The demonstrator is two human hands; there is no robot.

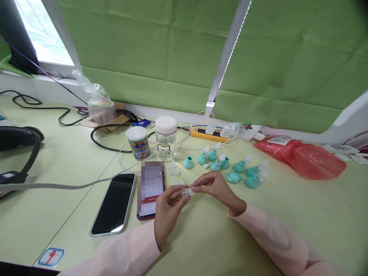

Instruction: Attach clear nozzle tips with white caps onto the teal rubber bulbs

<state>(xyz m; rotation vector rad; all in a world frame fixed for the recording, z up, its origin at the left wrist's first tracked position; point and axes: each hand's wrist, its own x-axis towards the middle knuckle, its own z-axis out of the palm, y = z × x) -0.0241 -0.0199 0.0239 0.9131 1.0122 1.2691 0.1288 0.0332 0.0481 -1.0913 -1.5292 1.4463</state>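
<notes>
Looking translucent, small, roughly tubular: plastic piece (186,192).

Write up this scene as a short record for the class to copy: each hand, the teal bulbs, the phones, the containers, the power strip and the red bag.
Left hand: pinching a small clear piece
Right hand: fingers on the same piece
Teal bulbs: scattered beyond the hands, several with clear tips
Phones: dark-screened phone, left of the lit phone
Containers: printed cup, left of the white-lidded jar
Power strip: yellow, white plugs in it
Red bag: right of the bulbs
</notes>
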